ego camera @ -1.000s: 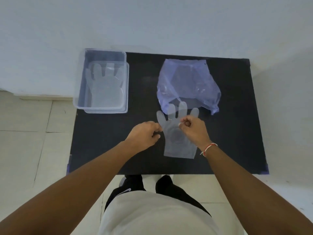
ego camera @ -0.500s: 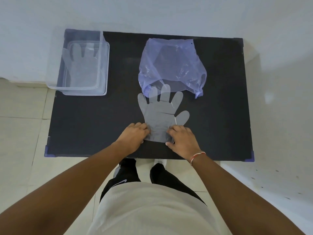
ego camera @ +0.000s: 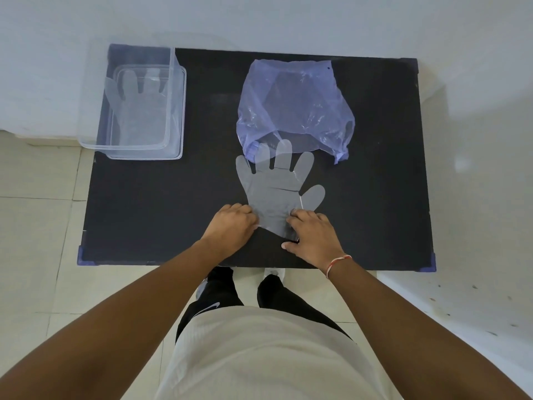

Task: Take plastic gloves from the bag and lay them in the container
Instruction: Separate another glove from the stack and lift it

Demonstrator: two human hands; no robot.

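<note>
A clear plastic glove (ego camera: 275, 192) lies spread flat on the black table (ego camera: 150, 203), fingers pointing away into the mouth of a pale purple plastic bag (ego camera: 294, 108). My left hand (ego camera: 230, 229) pinches the glove's cuff at its left edge. My right hand (ego camera: 313, 236) holds the cuff at its right edge, fingers pressed on the plastic. A clear plastic container (ego camera: 176, 111) stands at the table's far left corner with another clear glove (ego camera: 138, 111) lying flat inside it.
The table sits against a white wall (ego camera: 259, 18), with tiled floor (ego camera: 37, 226) to the left and right. My legs and white shirt are below the table's near edge.
The glove went from partly gathered between my hands to spread flat with its thumb out. My hands slid down to its cuff and have stayed there. The camera view shifted.
</note>
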